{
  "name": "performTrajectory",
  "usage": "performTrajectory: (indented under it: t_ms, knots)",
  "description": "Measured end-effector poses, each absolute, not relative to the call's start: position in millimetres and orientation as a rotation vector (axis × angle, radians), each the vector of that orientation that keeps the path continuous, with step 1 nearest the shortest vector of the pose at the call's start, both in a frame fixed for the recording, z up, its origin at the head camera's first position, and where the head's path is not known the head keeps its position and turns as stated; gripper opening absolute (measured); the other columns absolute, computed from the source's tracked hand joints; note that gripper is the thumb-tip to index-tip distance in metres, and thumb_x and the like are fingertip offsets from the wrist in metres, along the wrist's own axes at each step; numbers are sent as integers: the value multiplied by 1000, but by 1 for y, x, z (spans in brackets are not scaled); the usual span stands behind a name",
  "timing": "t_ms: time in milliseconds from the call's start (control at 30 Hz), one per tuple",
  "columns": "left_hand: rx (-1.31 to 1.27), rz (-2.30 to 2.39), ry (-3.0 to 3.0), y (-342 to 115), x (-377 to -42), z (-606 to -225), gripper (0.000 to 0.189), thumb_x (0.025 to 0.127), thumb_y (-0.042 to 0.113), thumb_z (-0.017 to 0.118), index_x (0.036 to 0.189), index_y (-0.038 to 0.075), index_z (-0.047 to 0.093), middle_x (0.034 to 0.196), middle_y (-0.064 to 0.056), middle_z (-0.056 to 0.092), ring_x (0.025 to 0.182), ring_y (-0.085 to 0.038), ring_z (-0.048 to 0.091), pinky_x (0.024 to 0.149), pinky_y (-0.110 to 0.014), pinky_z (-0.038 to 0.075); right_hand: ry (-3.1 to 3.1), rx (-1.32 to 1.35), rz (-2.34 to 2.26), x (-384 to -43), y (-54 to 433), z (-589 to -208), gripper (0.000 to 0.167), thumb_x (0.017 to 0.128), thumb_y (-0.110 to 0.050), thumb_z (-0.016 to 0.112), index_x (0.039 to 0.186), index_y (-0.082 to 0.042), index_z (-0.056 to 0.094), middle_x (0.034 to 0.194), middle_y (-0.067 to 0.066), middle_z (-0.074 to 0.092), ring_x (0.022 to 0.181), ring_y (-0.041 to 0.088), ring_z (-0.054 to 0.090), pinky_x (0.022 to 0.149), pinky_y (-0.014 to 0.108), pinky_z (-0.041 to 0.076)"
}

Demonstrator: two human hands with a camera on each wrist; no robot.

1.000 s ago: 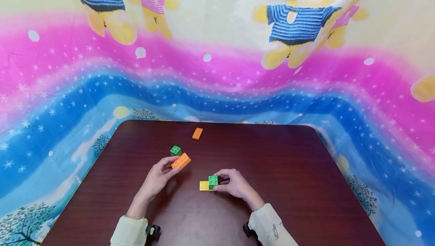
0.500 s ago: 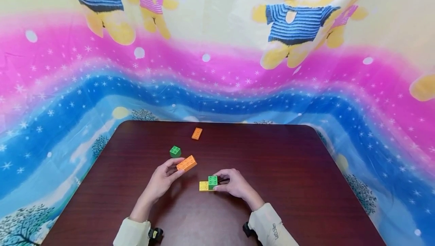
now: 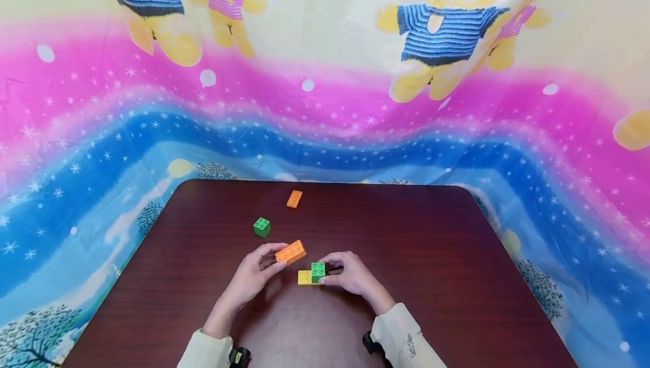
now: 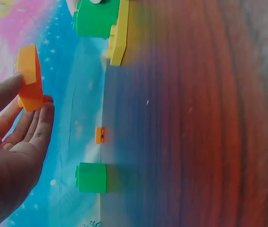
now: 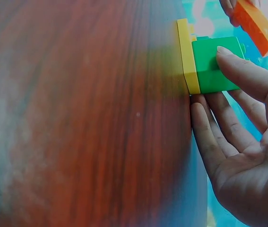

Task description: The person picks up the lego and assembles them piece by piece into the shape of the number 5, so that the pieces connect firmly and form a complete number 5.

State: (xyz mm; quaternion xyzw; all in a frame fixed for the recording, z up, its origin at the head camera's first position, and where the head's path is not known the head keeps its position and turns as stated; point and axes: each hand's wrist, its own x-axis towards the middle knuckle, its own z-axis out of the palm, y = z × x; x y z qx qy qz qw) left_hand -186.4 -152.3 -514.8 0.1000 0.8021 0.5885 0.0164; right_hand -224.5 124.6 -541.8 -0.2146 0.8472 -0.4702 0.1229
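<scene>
My left hand [image 3: 254, 271] pinches an orange building brick [image 3: 291, 252] between thumb and fingers, tilted and raised above the table. In the left wrist view the same orange brick [image 4: 30, 78] shows edge-on against the backdrop. To the right, my right hand [image 3: 350, 274] holds a green brick [image 3: 317, 271] by its sides. That green brick sits on the right part of a flat yellow brick [image 3: 304, 277], whose left studs are uncovered. In the right wrist view the thumb lies along the green brick [image 5: 214, 66], and the yellow brick [image 5: 186, 56] rests on the table.
A loose green brick [image 3: 262, 227] stands on the dark wooden table [image 3: 406, 232], beyond my left hand. Farther back lies a flat orange brick [image 3: 294, 199] near the far edge. A printed cloth backdrop [image 3: 325, 114] hangs behind the table.
My left hand has moved right and slightly nearer with the orange brick, closer to the green and yellow pair. My right hand has stayed in place.
</scene>
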Motion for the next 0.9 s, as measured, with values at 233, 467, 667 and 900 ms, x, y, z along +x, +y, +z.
performTrajectory:
  t_ms: [233,467,667,900]
  knots:
    - [388,1801,2463,-143,-183,-517,40,95,9,75,134,12,66,133,-11,68,121,-29,66,103,-39,55,2485,-612,-1356,-225,124,-541,36,80,-13,90,114,-13,78,107,4,75,98,20,71,85,31,61]
    - [426,1789,2421,-135,-183,-519,37,96,10,74,133,12,67,133,-12,68,120,-28,67,101,-36,56,2468,-603,-1369,-224,125,-541,36,82,-13,89,116,-11,77,107,4,76,99,18,71,85,28,61]
    - [466,1772,2396,-129,-184,-520,36,97,9,72,133,10,66,132,-14,68,119,-29,69,99,-34,57,2469,-597,-1362,-225,125,-540,38,82,-12,89,118,-9,76,109,6,76,101,20,71,86,31,61]
    - [476,1718,2439,-125,-184,-521,35,97,12,73,132,9,68,131,-13,69,117,-29,69,94,-27,57,2471,-574,-1348,-225,125,-540,39,82,-14,89,119,-9,75,112,6,75,103,21,71,88,32,61]
